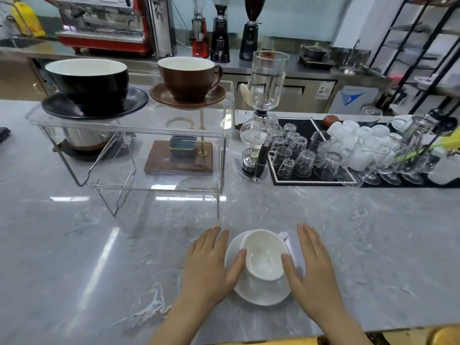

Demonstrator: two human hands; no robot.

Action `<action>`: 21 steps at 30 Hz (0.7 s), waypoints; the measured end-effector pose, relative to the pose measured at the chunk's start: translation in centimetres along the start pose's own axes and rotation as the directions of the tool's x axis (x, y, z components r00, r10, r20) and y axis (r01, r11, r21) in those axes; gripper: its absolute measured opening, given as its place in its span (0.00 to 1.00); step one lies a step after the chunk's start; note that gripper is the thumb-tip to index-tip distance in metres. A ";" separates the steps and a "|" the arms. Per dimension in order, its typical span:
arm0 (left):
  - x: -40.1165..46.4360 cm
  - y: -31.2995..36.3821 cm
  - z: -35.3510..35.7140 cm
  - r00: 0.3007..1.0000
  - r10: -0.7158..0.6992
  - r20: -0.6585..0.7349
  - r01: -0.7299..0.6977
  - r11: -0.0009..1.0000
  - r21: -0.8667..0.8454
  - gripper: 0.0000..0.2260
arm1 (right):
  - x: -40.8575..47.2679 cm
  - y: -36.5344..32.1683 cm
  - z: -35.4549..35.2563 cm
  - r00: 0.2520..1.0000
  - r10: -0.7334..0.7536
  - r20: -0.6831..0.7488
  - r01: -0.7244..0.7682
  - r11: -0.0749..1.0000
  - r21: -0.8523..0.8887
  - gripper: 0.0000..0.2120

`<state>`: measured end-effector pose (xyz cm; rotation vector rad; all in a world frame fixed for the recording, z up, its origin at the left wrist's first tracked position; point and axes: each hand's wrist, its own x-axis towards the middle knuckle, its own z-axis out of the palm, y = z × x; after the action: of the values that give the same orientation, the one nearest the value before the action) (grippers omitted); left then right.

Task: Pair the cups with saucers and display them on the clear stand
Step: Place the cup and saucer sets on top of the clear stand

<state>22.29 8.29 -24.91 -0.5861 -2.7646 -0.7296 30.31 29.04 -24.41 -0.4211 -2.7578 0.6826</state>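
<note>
I'm seeing the glossy white cup (264, 255) sitting on its white saucer (261, 292) at 6 o'clock. Left hand (211, 265) and right hand (311, 267) are flanking it, fingers straight, thumbs touching the cup. Bare marble counter (373, 232) is lying toward the clear stand (154, 185) at 11, lower tier open.

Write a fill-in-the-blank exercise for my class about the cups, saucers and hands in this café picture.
1. The white cup sits on a ____ saucer on the counter.
2. The clear stand already holds ____ cup-and-saucer pairs.
3. The cup right of the black cup is ____.
4. The left hand and right hand flank the ____ cup.

Missing words: white; two; brown; white
</note>
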 end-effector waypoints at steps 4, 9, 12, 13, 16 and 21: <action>-0.1 -0.3 0.5 0.999 -0.046 -0.023 0.047 0.999 0.027 0.27 | -0.6 -0.1 0.3 1.000 0.012 -0.029 -0.012 1.000 -0.013 0.32; -0.1 -0.5 1.1 0.998 -0.040 -0.056 0.042 0.998 0.041 0.25 | -1.0 -0.1 0.7 0.997 0.077 0.003 -0.077 0.996 0.035 0.33; -0.1 -0.7 1.4 0.997 -0.083 -0.008 0.083 0.997 -0.008 0.26 | -1.0 0.2 0.9 0.987 0.149 0.066 -0.157 0.976 0.148 0.34; -0.1 -0.7 1.5 0.995 -0.098 0.005 0.098 0.995 -0.017 0.26 | -1.0 0.2 0.9 0.981 0.169 0.093 -0.184 0.966 0.182 0.35; -0.1 -0.7 1.7 0.996 -0.095 -0.001 0.095 0.995 -0.025 0.25 | -0.9 0.1 0.7 0.971 0.204 0.127 -0.229 0.943 0.240 0.34; -0.2 -0.9 1.8 0.991 -0.133 0.023 0.135 0.986 -0.103 0.24 | -0.9 -0.5 0.5 0.966 0.223 0.132 -0.253 0.920 0.298 0.16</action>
<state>21.93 8.41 -26.88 -0.4299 -2.8155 -0.9066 30.84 28.09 -24.74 -0.6746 -2.6390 1.2091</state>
